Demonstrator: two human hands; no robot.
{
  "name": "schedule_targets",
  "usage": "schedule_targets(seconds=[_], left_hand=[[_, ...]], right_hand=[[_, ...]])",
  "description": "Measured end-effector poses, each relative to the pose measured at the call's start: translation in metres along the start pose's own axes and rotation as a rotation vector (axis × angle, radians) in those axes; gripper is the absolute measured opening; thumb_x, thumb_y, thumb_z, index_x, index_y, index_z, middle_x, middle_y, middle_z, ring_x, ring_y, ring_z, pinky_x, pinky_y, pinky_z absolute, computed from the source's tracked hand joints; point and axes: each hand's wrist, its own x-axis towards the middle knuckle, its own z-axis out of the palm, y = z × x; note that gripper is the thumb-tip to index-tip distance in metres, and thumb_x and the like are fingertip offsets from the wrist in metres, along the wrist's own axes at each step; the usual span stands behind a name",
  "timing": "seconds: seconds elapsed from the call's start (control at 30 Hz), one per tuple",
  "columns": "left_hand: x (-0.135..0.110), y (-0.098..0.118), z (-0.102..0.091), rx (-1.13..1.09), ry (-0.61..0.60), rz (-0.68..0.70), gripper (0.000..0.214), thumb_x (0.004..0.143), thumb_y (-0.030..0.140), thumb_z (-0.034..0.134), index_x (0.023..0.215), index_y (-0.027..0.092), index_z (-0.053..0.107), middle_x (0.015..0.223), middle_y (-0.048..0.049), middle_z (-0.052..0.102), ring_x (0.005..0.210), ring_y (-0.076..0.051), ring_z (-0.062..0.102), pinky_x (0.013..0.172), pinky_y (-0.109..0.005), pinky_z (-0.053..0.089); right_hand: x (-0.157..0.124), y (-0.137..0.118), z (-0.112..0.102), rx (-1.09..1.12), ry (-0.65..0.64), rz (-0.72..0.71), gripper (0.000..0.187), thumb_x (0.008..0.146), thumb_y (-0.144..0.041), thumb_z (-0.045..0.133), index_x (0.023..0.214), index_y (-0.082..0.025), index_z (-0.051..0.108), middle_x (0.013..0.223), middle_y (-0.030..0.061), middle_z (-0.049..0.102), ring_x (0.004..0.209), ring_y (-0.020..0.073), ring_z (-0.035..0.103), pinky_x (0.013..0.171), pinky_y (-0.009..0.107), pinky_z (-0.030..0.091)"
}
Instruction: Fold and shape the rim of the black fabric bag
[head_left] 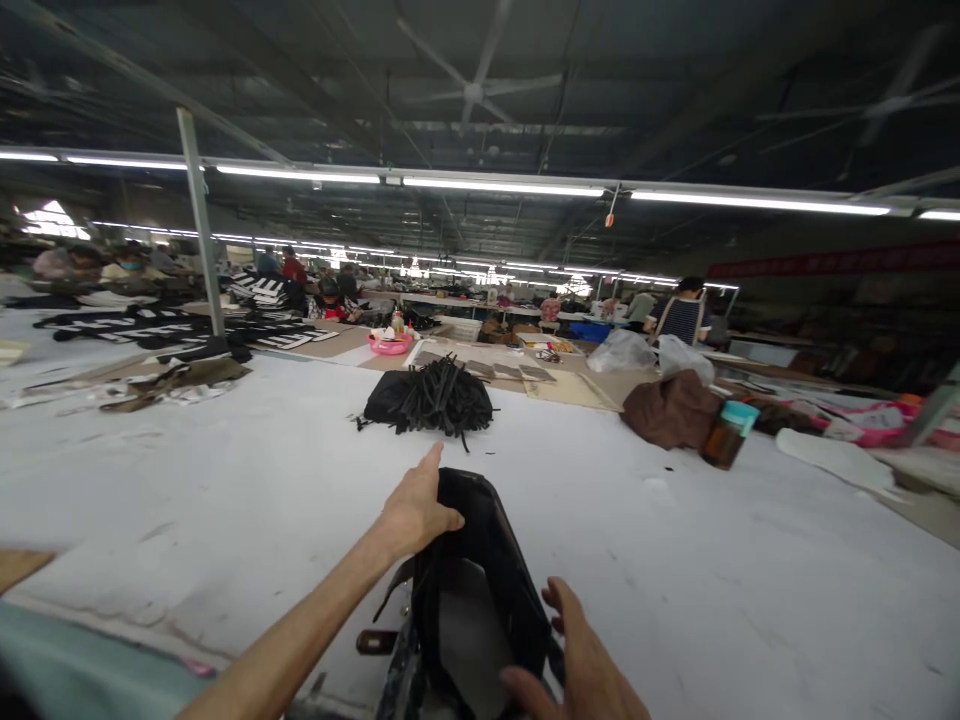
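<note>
A black bag (491, 530) stands at the near edge of the white table, its mouth facing up and a grey lining (469, 620) showing inside. Straps and a brown tab with metal fitting (376, 642) hang on its left side. My left hand (416, 510) is at the bag's far left rim, fingers stretched forward and thumb spread over the edge. On the near right side, my right hand (581, 665) has its thumb and fingers apart around the bag's wall; whether it presses on the wall I cannot tell.
Ahead on the white table (262, 480) lies a pile of black strips (442, 395). A brown cloth bundle (671, 410) and a teal-lidded jar (729, 435) stand to the right. A pink basket (390, 342) and dark cut pieces (180, 325) lie farther back. Several people work in the background.
</note>
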Motion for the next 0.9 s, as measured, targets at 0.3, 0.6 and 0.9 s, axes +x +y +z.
schedule_targets(seconds=[0.3,0.6,0.9], left_hand=[[0.028,-0.02,-0.021,-0.161,-0.48,0.022,0.054,0.041,0.005,0.045,0.093,0.015,0.058,0.066,0.0023,0.055,0.062,-0.014,0.048,0.048,-0.019,0.032],[0.003,0.003,-0.022,0.054,-0.576,0.106,0.047,0.046,0.011,0.048,0.091,0.02,0.056,0.071,0.0039,0.053,0.064,-0.014,0.048,0.051,-0.019,0.033],[0.02,0.013,-0.014,0.077,-0.619,0.118,0.034,0.053,0.02,0.057,0.088,0.018,0.061,0.076,0.0019,0.061,0.075,-0.02,0.055,0.064,-0.024,0.041]], right_hand=[[0.056,0.028,-0.073,0.386,-0.382,-0.01,0.024,0.07,-0.028,0.049,0.086,-0.019,0.065,0.079,0.0021,0.068,0.076,0.0209,0.06,0.067,0.026,0.042],[0.08,0.06,-0.08,0.579,-0.503,-0.007,0.021,0.064,-0.023,0.053,0.077,-0.015,0.068,0.072,0.0013,0.066,0.076,0.0219,0.058,0.069,0.028,0.041],[0.077,0.077,-0.071,0.428,-0.324,0.108,0.014,0.059,-0.026,0.057,0.067,-0.018,0.065,0.058,-0.002,0.062,0.064,0.0192,0.055,0.061,0.026,0.04]])
